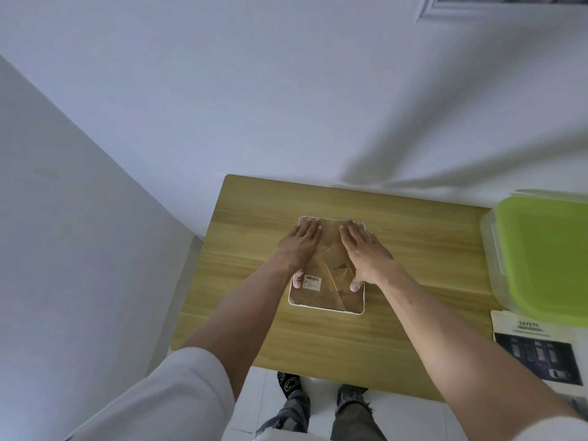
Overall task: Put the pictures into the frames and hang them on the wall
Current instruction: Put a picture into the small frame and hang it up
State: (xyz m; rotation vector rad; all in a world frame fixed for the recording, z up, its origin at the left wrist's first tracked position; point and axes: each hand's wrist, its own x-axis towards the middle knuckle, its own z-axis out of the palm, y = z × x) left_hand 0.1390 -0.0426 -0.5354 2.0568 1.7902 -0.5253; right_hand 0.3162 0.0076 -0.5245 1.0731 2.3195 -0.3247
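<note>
Fingers (310, 229) of both hands flat, spread on frame (326, 308), backing partly hidden, label (312, 282) perhaps unreadable

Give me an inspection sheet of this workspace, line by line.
Surface: wooden table set against a white wall.
Job's things: white frame lying face down, brown backing with a barcode label; printed picture sheet at the table's right edge.
Clutter: clear bin with a green lid, far right.
Grippers: left hand and right hand press flat on the backing.
Cables: nothing seen.
Surroundings: white tiled floor, wall corner at left.
</note>
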